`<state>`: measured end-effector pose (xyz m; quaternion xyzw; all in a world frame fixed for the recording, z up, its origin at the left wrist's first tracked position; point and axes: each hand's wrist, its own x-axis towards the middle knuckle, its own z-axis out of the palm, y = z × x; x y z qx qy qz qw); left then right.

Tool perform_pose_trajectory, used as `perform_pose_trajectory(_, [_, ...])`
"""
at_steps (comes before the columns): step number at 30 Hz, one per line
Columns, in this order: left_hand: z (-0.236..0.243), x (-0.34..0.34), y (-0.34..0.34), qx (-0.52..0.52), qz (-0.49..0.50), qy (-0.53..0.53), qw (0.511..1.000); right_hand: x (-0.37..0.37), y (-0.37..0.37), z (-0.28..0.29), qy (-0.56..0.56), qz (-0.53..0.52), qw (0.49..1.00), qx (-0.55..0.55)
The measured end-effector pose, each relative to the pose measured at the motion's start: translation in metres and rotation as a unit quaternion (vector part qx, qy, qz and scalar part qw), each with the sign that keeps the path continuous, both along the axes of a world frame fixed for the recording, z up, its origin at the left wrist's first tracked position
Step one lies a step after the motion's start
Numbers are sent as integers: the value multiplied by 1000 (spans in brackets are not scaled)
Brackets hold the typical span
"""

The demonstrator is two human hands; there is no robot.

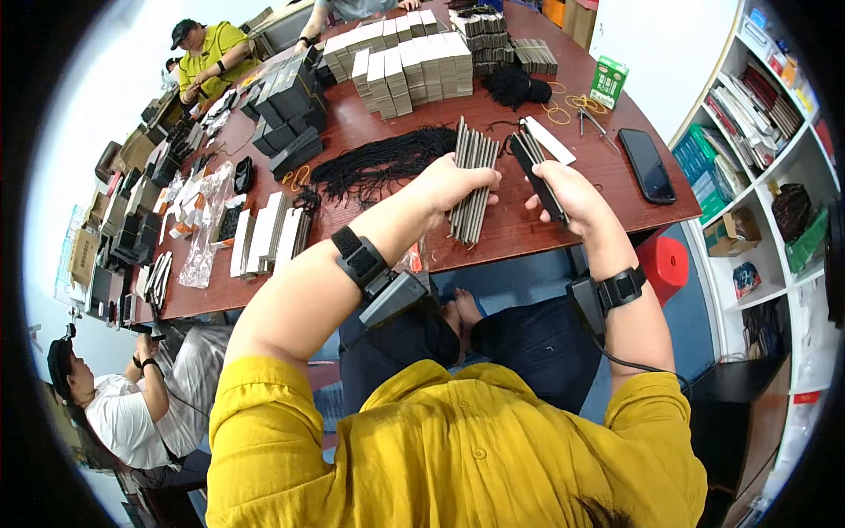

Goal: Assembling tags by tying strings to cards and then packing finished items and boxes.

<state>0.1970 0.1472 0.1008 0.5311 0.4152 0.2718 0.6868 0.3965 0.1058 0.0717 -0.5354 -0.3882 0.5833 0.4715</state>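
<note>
A bundle of thin grey-brown cards, seen edge-on, stands fanned in my left hand, whose fingers are closed round it over the table's near edge. Just to the right, my right hand grips a smaller stack of cards with a black outer face. The two stacks are tilted toward each other and apart. A white card strip lies beyond my right hand. Behind my left hand a long bunch of black cords spreads over the table. My fingertips under the stacks are partly hidden.
Rows of white-topped card stacks fill the table's far side, with dark grey blocks to the left. A phone, scissors and green box lie right. Other people sit left and far left. White shelves stand right.
</note>
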Motion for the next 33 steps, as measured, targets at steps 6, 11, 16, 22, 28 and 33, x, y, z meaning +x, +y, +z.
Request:
perform_pose_trajectory(6, [-10, 12, -1, -3, 23, -36, 999, -9, -8, 2, -521, -91, 763, 372])
perform_pose_trajectory(11, [-26, 20, -7, 32, 88, -81, 992, -30, -18, -8, -245, -63, 957, 140])
perform_pose_trajectory(16, [-37, 25, -17, 38, 90, -158, 982, -53, -29, -26, 81, -13, 988, 128])
perform_pose_trajectory(22, [-34, 34, -26, 104, 60, -169, 978, -48, -29, -27, 64, 58, 976, 201])
perform_pose_trajectory(28, [-35, 26, -4, 374, -48, -124, 918, -46, -7, -39, -144, -85, 939, 302])
perform_pose_trajectory(33, [-37, 12, -2, 297, -54, -124, 945, -35, 0, -39, -80, 22, 950, 301])
